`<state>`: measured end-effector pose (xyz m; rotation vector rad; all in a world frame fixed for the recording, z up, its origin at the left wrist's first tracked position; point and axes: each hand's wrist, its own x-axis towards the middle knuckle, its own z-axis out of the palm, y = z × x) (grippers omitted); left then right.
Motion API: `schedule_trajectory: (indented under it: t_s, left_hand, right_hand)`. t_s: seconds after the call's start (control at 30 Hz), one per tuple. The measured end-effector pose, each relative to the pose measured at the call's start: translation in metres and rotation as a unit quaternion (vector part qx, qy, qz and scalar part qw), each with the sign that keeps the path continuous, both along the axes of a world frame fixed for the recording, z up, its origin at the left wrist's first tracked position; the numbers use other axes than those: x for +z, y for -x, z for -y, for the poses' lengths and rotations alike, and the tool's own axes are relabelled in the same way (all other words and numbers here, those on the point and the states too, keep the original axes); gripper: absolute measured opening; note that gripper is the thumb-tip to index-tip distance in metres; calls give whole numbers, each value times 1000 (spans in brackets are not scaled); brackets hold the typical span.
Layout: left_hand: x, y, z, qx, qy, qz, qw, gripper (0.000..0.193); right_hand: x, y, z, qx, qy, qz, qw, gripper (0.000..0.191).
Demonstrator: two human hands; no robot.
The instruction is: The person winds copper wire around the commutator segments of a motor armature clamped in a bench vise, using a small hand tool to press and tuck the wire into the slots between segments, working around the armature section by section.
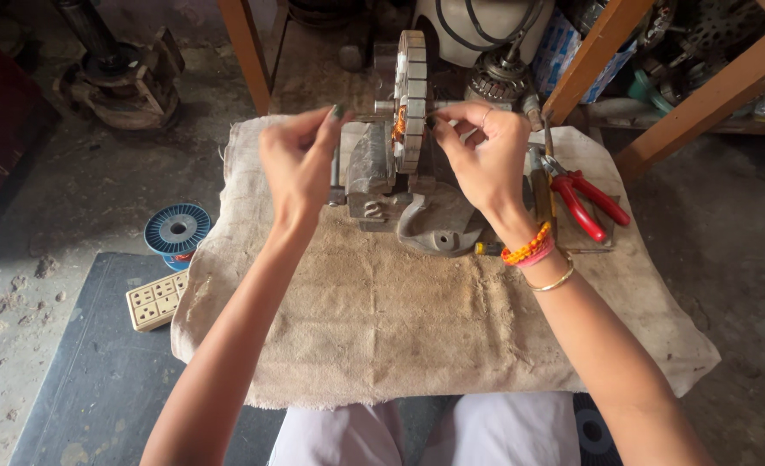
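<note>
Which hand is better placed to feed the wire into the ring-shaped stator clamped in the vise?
Right, probably. The right hand has its fingers pinched right at the stator rim, while the left hand is raised slightly away, beside the vise.

blue-white printed package point(563, 47), upper right

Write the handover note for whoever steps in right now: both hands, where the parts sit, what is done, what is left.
Left hand: raised, fingers pinched, apparently on thin wire, left of the stator ring.
Right hand: pinched at the ring's right face.
The ring stands on edge in a grey metal vise on the cloth-covered bench.
Done: some orange winding sits on the ring's left side.
Left: the ring's other slots look bare.
Red-handled pliers lie to the right; a blue wire spool on the floor, left.
</note>
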<state>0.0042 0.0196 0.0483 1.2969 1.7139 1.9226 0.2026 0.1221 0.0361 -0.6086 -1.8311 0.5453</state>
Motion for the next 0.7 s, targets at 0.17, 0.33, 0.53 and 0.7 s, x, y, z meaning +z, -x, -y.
schedule_trajectory:
  t_s: [0.17,0.33,0.53,0.7]
  left_hand:
    - [-39,-10,33,-11,94,38,995,21]
    - [-51,-43,60,9,28,-92,995,18]
    - [-30,-79,72,-11,-83,-173,981,15]
    - [-16,-92,71,-27,-80,-168,982,13]
  right_hand:
    - [2,-6,27,-28,-145,9,989,10]
    - [14,-5,55,-28,-351,93,931,16]
    - [22,-1,64,-28,-354,106,929,14]
    - [18,-6,59,-34,-335,78,938,17]
